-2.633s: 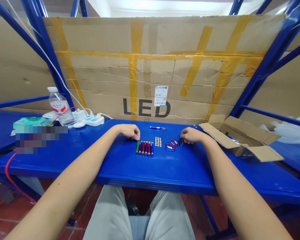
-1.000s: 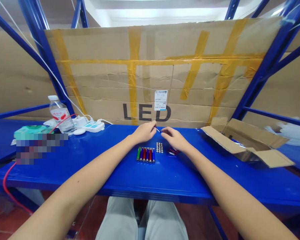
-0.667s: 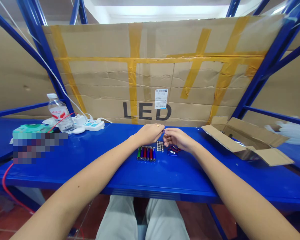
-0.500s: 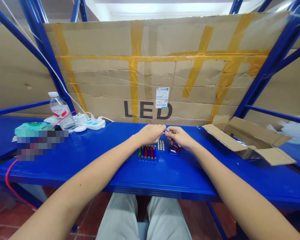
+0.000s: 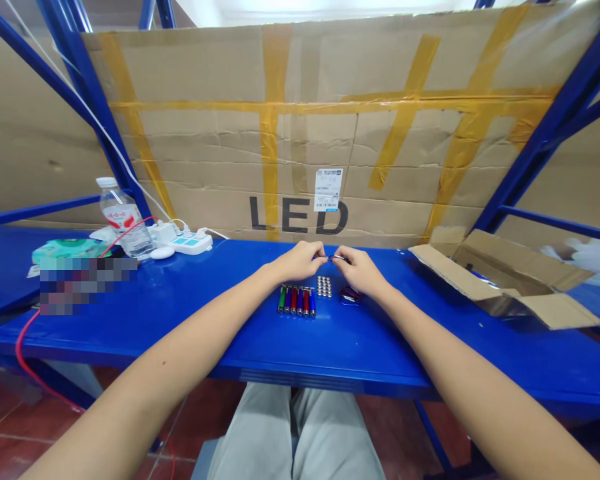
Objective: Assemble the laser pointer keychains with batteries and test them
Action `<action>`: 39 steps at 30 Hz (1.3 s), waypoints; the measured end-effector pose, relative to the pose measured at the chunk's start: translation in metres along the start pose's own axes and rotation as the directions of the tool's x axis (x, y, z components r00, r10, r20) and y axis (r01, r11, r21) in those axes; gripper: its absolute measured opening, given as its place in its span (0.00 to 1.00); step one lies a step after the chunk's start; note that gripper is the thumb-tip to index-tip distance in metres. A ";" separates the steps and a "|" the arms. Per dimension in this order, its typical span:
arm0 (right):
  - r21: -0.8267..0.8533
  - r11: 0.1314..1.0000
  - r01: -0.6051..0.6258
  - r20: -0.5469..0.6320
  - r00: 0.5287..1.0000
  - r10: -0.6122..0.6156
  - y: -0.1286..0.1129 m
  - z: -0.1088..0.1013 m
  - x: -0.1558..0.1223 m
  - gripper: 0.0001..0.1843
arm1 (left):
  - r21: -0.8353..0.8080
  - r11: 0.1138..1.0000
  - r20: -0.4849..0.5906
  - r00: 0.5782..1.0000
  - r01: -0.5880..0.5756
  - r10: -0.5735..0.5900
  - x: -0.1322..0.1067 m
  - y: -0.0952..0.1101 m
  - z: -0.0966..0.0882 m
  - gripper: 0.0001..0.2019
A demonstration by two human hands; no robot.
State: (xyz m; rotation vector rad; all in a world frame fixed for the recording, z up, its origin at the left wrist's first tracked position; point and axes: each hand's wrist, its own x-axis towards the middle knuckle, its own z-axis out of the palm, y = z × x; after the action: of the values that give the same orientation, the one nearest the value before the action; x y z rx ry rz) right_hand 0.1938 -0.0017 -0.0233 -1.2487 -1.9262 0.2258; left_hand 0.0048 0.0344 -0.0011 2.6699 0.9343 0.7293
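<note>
Over the back half of the blue table, my left hand (image 5: 301, 261) and my right hand (image 5: 359, 270) meet nearly fingertip to fingertip. My right hand is closed in a pinch on a small, shiny, curved piece that looks like a carabiner (image 5: 337, 257). The fingers of my left hand are pinched at its other end; what they grip is too small to make out. Just below lie a row of slim metal flashlights (image 5: 297, 302) in green, red and blue, a block of silver button cells (image 5: 325, 287), and a small pile of red and blue carabiners (image 5: 350, 296), partly behind my right hand.
An open cardboard box (image 5: 500, 280) stands on the right of the table (image 5: 260, 340). At left are a water bottle (image 5: 125, 220), a power strip (image 5: 193, 243), a green packet (image 5: 70, 251) and cables. A large cardboard sheet (image 5: 220, 160) walls off the back.
My hands have drawn slightly apart, so the curved piece between them shows more. My left hand has turned, its fingertips now facing the right hand. The view has shifted a little.
</note>
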 end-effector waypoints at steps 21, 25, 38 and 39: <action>-0.165 0.976 -0.144 0.045 0.987 0.153 0.023 -0.006 0.009 0.08 | 0.358 0.892 0.350 0.925 -0.277 0.147 0.031 -0.028 0.010 0.10; -0.096 0.975 -0.202 0.086 0.974 0.210 0.019 -0.009 0.008 0.09 | 0.340 0.927 0.308 0.950 -0.155 0.046 0.029 -0.035 0.009 0.14; -0.062 0.994 -0.088 0.220 0.970 0.100 0.016 0.002 0.007 0.10 | 0.079 0.984 0.127 0.977 0.161 -0.170 0.025 -0.051 0.007 0.09; -0.091 0.993 -0.075 0.228 0.969 0.094 0.016 0.003 0.007 0.11 | 0.051 0.983 0.132 0.975 0.174 -0.179 0.025 -0.052 0.009 0.08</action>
State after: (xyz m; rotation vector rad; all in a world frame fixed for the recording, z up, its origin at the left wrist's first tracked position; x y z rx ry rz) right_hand 0.2012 0.0132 -0.0301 -1.4134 -2.0997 0.3536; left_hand -0.0006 0.0900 -0.0174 2.5878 1.1410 0.4888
